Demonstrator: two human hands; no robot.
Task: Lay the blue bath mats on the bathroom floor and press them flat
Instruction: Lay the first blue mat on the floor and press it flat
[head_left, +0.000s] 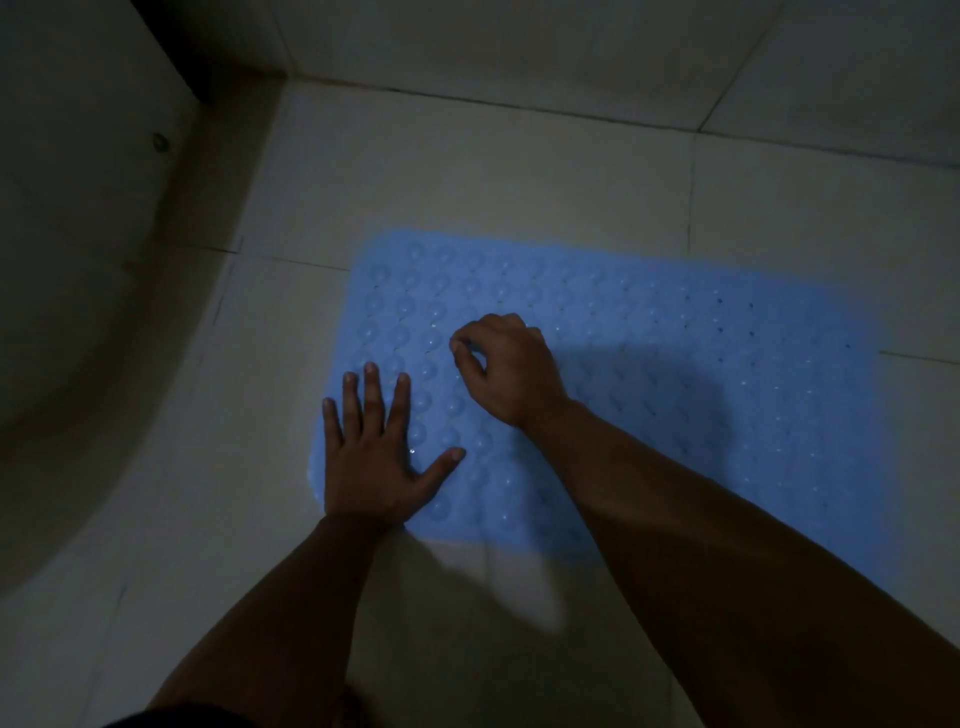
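One blue bath mat (675, 364) with rows of round bumps and small holes lies spread on the pale tiled floor (467, 182). My left hand (374, 452) rests flat on the mat's near left corner, fingers straight and spread, the palm partly over the mat's edge. My right hand (504, 369) sits on the mat just right of and beyond it. Its fingers are curled under and the thumb tip meets the index finger. I see nothing between them, and the mat looks flat there. Only this one mat is in view.
A curved pale tub or basin wall (104, 312) with a small round metal fitting (160, 141) fills the left side. Tiled walls (571, 47) meet the floor beyond the mat. The light is dim, and bare floor tiles surround the mat.
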